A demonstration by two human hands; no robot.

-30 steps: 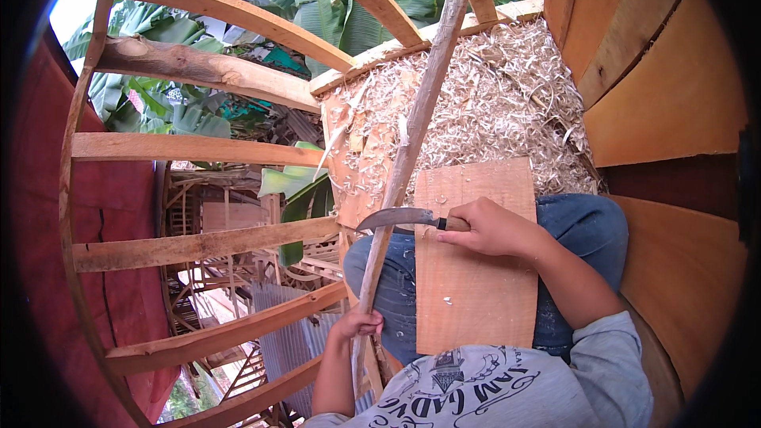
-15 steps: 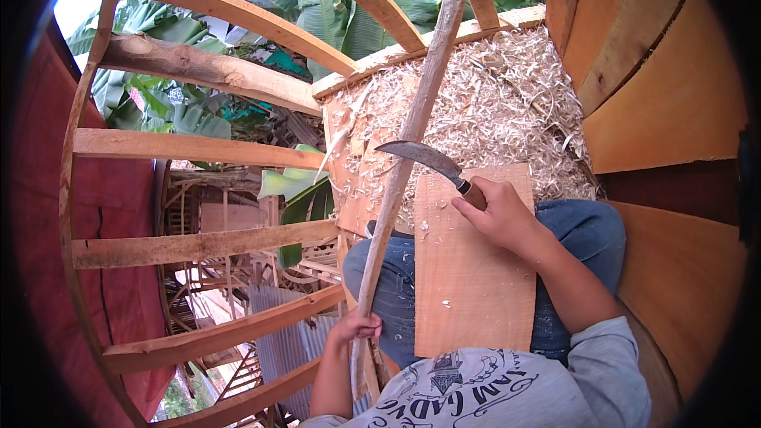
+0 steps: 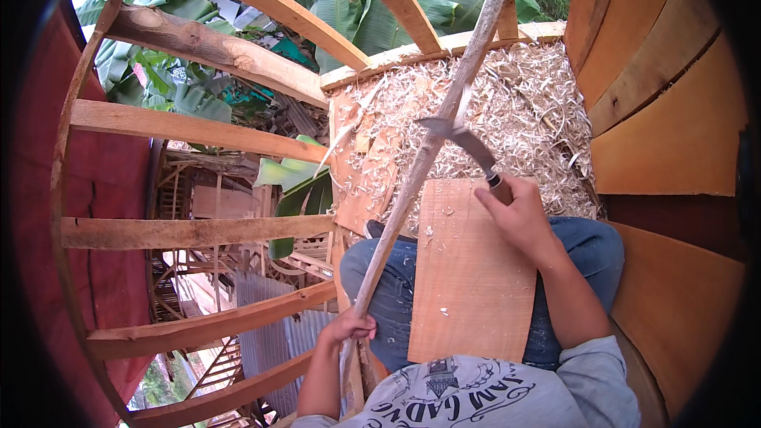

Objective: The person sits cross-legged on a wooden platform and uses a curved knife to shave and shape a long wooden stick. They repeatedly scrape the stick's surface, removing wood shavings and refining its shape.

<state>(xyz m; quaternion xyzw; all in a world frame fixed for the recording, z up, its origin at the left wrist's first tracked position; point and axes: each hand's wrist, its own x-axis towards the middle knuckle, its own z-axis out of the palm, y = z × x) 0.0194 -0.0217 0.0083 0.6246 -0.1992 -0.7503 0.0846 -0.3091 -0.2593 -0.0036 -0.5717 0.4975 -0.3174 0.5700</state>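
Knife carried up the stick since a second ago, blade now set for a shaving cut

Right hand (image 3: 519, 218) closed round the knife (image 3: 464, 141) handle; blade tip touches the stick (image 3: 432, 143) about a third down from its top, having risen from just above the board (image 3: 472, 269). Left hand (image 3: 349, 325) closed on the stick's lower end, holding it slanted over the lap. Board lies on the knees. Shavings (image 3: 523, 111) heaped on the floor beyond. Judgement: a fresh stroke down the stick is being lined up

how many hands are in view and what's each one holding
2. The left hand grips the long stick at its lower end; the right hand holds the curved knife against it.
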